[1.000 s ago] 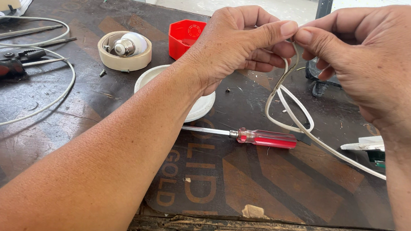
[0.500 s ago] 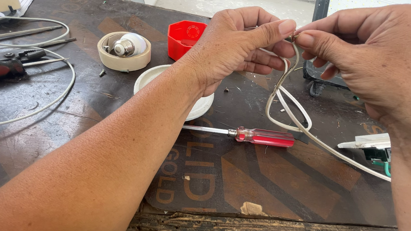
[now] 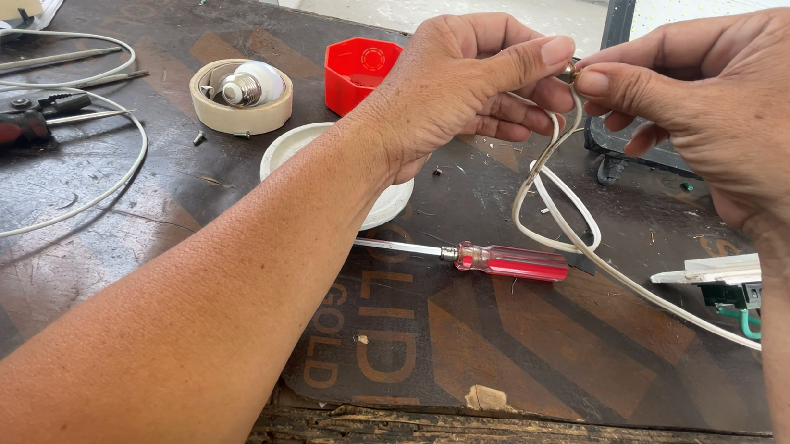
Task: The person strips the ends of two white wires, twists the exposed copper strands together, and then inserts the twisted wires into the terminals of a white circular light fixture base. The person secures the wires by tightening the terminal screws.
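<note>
Head view shows left hand (image 3: 470, 89) and right hand (image 3: 715, 108) pinching the white cable (image 3: 558, 228) end tight, screwdriver (image 3: 507, 260) untouched on the counter (image 3: 211, 330).

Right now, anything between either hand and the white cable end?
Nothing visible. The left hand and right hand already pinch the end of the white cable between their fingertips, above the table. The red-handled screwdriver lies flat below the cable loop, apart from both hands.
</note>
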